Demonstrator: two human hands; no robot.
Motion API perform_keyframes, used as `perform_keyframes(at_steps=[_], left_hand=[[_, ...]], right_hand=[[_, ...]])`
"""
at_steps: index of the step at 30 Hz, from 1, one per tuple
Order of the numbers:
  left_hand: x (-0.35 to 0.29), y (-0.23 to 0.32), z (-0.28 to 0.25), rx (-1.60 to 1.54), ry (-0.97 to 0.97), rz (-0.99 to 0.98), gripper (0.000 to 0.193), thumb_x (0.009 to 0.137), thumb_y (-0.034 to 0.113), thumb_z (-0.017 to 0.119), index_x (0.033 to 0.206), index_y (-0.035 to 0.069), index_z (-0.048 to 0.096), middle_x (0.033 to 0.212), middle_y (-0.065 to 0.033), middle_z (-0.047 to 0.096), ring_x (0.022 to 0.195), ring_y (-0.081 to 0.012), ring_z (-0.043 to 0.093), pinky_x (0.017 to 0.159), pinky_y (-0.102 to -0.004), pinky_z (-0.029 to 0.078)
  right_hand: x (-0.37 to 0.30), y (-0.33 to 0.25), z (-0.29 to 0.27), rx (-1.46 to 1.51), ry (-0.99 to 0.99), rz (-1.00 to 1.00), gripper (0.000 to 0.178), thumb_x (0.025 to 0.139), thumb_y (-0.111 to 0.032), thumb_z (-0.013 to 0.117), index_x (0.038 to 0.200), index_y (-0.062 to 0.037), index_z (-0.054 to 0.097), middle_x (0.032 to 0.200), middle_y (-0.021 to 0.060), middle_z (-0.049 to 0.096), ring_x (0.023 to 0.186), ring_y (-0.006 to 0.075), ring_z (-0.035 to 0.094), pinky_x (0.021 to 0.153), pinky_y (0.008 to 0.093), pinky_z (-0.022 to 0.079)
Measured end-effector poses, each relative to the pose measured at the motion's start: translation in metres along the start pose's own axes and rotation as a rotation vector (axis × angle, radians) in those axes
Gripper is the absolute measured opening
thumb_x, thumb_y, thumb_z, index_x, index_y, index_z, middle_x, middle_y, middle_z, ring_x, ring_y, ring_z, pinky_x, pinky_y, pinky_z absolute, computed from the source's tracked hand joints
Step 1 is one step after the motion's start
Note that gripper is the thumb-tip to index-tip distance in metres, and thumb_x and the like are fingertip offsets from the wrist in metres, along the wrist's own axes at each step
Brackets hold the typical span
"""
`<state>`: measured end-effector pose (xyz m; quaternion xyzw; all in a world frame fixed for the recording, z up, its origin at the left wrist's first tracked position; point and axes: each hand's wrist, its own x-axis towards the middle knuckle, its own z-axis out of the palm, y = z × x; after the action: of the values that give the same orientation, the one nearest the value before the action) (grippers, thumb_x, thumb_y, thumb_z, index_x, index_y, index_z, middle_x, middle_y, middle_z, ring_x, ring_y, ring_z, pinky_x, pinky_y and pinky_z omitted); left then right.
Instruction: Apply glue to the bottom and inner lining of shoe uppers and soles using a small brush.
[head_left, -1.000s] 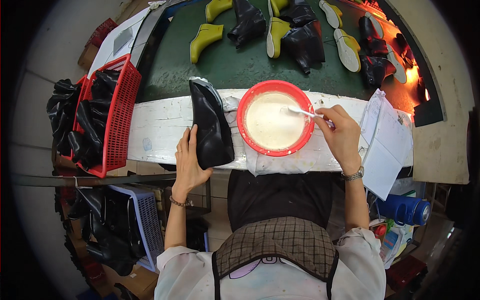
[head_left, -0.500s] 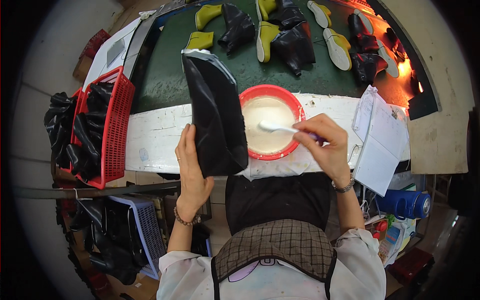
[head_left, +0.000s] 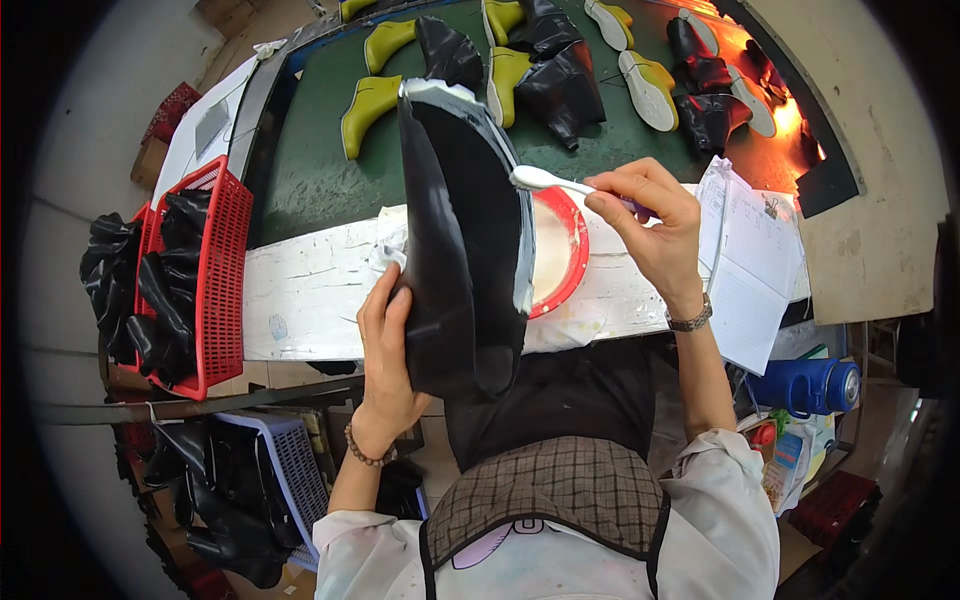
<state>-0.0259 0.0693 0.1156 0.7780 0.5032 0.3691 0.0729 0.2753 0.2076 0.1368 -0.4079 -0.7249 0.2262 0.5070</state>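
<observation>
My left hand (head_left: pixel 385 360) grips a black boot upper (head_left: pixel 460 240) from below and holds it upright above the white bench (head_left: pixel 310 290). White paste coats the upper's top rim and right edge. My right hand (head_left: pixel 650 225) is shut on a small brush (head_left: pixel 545 180), whose white head touches the upper's right edge. Behind the upper stands a red bowl (head_left: pixel 565 250) of white glue, half hidden by it.
A green conveyor belt (head_left: pixel 320 170) beyond the bench carries yellow lasts and black uppers. A red basket (head_left: pixel 215 270) of black uppers hangs at the left, with a blue basket (head_left: pixel 290 470) below it. Papers (head_left: pixel 750 260) and a blue flask (head_left: pixel 815 385) lie at the right.
My left hand has lifted the black upper off the bench and raised it upright. My right hand has taken the brush out of the bowl and brought it to the upper's edge.
</observation>
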Motion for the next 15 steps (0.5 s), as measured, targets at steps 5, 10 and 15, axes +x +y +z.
perform_keyframes(at_steps=[5, 10, 15], left_hand=[[0.010, -0.005, -0.003, -0.003, 0.019, -0.131, 0.097, 0.083, 0.006, 0.079, 0.160, -0.002, 0.020, 0.159, -0.0231, 0.033, 0.145, -0.0365, 0.040, 0.118, -0.0422, 0.036], [0.025, -0.012, 0.005, -0.065, 0.123, -0.154, 0.092, 0.085, 0.002, 0.073, 0.160, -0.002, 0.019, 0.161, -0.0220, 0.033, 0.146, -0.0344, 0.039, 0.119, -0.0410, 0.034], [0.038, -0.012, 0.009, -0.051, 0.243, -0.137, 0.083, 0.087, -0.006, 0.063, 0.159, -0.002, 0.023, 0.160, -0.0221, 0.035, 0.146, -0.0336, 0.040, 0.120, -0.0400, 0.033]], right_hand=[[-0.013, -0.008, 0.012, 0.120, -0.075, -0.096, 0.019, 0.081, -0.003, 0.084, 0.100, -0.0029, 0.079, 0.091, 0.0041, 0.067, 0.076, 0.0088, 0.065, 0.059, 0.0208, 0.048], [-0.033, -0.016, 0.017, 0.153, -0.133, -0.113, 0.022, 0.078, -0.001, 0.085, 0.099, -0.0043, 0.080, 0.092, 0.0047, 0.067, 0.078, 0.0115, 0.065, 0.063, 0.0253, 0.052], [-0.042, -0.026, 0.015, 0.114, -0.204, -0.132, 0.020, 0.077, -0.005, 0.086, 0.097, -0.0051, 0.080, 0.087, 0.0042, 0.069, 0.074, 0.0123, 0.064, 0.062, 0.0259, 0.051]])
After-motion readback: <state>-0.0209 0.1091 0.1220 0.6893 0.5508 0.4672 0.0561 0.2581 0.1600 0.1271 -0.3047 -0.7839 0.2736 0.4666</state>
